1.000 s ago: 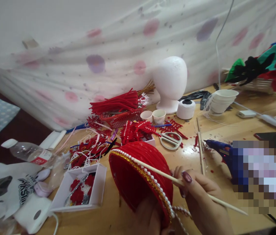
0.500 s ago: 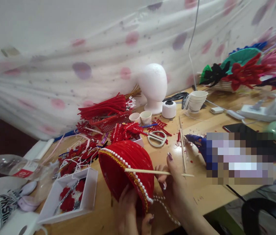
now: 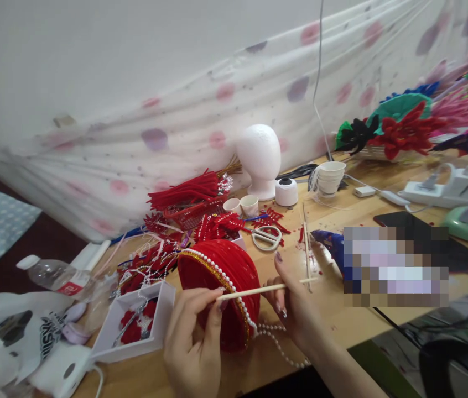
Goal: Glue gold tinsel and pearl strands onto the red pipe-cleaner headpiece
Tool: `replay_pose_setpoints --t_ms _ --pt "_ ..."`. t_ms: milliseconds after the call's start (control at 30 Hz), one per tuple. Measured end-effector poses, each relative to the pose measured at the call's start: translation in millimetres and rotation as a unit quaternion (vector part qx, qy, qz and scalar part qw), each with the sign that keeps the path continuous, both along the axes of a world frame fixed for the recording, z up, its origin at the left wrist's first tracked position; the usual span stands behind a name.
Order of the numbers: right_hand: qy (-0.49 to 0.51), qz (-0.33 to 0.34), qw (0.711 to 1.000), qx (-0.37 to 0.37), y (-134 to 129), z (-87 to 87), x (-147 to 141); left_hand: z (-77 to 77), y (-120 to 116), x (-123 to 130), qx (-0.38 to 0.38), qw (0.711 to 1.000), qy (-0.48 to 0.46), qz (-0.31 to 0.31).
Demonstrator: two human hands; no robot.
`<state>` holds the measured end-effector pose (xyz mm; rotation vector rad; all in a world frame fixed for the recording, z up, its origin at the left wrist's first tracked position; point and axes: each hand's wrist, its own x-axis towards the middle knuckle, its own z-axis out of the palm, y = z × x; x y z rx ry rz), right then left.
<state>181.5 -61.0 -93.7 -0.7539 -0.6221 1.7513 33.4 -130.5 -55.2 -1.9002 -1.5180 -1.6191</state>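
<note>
A red fabric cap (image 3: 240,265) trimmed with white pearls and a gold band lies on its side on the table, its hollow facing left. In front of its opening, my left hand (image 3: 196,337) pinches the left end of a thin wooden stick (image 3: 259,290) between thumb and fingertips. The stick crosses the pearl trim. My right hand (image 3: 294,304) grips it farther right, with the index finger raised. A loose string of pearls (image 3: 281,351) trails from the cap beneath my right hand.
White scissors (image 3: 266,239), a blue glue gun (image 3: 329,243) and another stick lie beyond the hands. At left are a white box (image 3: 163,323) and a plastic bottle (image 3: 57,276). A white foam head (image 3: 260,160) and paper cups (image 3: 328,178) stand behind.
My left hand has come out from inside the cap and now pinches the stick's left end. The stick has tilted, its right end higher. The camera view has shifted.
</note>
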Motion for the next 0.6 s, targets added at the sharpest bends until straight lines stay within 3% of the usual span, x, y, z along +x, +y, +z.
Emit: replay_pose_setpoints --t_ms 233,433,600 --pt "0.048 -0.009 0.996 0.07 1 -4.2 13 -0.1 -4 4 -0.031 0.999 -0.022 -0.033" --pt "0.08 0.044 0.987 0.136 -1 -16.7 20 0.9 -13 18 -0.031 0.999 -0.026 0.015" --pt "0.073 0.054 0.984 0.156 0 -27.9 15 9.3 -16 13 0.013 0.997 0.064 -0.052"
